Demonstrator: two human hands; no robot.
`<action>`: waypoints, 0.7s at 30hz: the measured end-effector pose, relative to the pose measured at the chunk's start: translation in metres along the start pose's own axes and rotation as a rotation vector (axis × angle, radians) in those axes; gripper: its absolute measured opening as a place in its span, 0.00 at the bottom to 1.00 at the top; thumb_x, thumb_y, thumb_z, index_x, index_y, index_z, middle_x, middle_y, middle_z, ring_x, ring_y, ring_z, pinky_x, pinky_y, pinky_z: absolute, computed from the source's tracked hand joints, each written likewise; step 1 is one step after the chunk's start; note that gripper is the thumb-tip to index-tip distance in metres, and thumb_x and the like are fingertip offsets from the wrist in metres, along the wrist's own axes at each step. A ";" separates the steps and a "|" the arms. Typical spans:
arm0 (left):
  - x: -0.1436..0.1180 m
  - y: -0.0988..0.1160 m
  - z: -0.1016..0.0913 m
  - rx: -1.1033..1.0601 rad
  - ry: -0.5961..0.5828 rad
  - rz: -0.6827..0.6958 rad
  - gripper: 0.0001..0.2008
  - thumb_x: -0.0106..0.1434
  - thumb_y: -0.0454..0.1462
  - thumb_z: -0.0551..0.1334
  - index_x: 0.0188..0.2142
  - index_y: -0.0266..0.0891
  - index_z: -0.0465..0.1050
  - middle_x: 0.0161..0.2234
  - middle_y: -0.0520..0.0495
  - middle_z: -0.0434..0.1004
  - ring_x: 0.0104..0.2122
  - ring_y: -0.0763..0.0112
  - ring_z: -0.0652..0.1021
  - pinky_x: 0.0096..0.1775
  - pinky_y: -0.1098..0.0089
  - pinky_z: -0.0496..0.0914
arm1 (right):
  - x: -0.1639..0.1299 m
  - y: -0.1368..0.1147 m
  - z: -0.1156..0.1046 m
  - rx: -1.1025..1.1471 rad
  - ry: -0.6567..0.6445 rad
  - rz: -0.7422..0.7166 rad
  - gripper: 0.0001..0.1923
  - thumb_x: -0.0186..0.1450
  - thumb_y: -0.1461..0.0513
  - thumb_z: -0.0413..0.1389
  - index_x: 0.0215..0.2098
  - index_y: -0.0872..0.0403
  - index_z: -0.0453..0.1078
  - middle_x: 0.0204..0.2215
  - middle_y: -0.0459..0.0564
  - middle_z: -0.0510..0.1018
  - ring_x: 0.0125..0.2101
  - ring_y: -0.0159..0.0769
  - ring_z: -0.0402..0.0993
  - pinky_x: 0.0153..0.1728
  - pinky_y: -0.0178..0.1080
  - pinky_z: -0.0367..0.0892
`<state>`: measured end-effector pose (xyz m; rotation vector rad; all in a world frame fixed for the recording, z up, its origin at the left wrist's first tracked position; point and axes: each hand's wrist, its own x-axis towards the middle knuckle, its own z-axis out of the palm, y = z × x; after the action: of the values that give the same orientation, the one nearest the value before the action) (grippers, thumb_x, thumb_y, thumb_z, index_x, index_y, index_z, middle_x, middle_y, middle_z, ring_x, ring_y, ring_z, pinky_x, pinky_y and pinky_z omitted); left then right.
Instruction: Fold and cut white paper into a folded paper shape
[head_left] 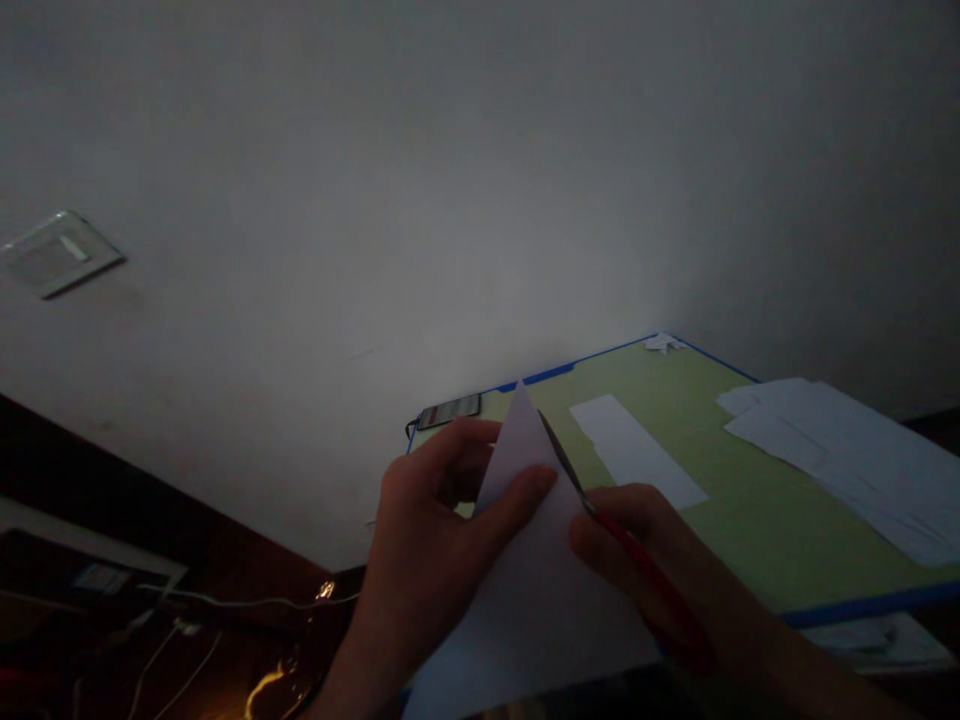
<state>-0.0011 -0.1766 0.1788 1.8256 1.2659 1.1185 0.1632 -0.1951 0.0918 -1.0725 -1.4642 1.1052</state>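
My left hand pinches a white sheet of paper, its thumb on the near face and its fingers behind. The sheet rises to a sharp point at the top. In my right hand is a pair of scissors with red handles. Their dark blades lie along the right slanting edge of the paper, close to the tip. Whether the blades are apart or together I cannot tell. My fingers partly cover the handles.
A light green table with a blue rim carries a cut paper strip, a pile of white sheets at right, paper scraps in the far corner and a phone at far left. A wall stands behind; cables run lower left.
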 end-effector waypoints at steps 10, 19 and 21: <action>-0.001 0.000 0.000 0.013 0.007 -0.009 0.11 0.59 0.42 0.71 0.38 0.39 0.78 0.35 0.45 0.86 0.32 0.62 0.85 0.30 0.71 0.80 | -0.001 0.004 -0.002 0.037 0.009 0.013 0.35 0.59 0.32 0.54 0.27 0.54 0.75 0.26 0.52 0.75 0.28 0.38 0.70 0.26 0.38 0.69; 0.000 -0.001 -0.002 0.046 0.039 -0.012 0.14 0.57 0.44 0.72 0.38 0.39 0.78 0.35 0.44 0.86 0.32 0.62 0.85 0.29 0.71 0.79 | -0.004 0.004 -0.002 0.026 -0.005 0.068 0.36 0.57 0.30 0.54 0.28 0.54 0.76 0.30 0.53 0.76 0.30 0.40 0.71 0.31 0.41 0.70; 0.000 -0.001 -0.002 0.044 0.030 -0.017 0.14 0.57 0.44 0.72 0.38 0.39 0.78 0.35 0.44 0.86 0.32 0.62 0.85 0.30 0.71 0.79 | -0.005 0.003 -0.002 0.005 0.061 0.094 0.36 0.57 0.30 0.55 0.32 0.54 0.77 0.34 0.54 0.78 0.33 0.42 0.73 0.34 0.43 0.72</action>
<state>-0.0034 -0.1767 0.1787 1.8334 1.3310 1.1205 0.1659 -0.1987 0.0883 -1.1713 -1.3742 1.1316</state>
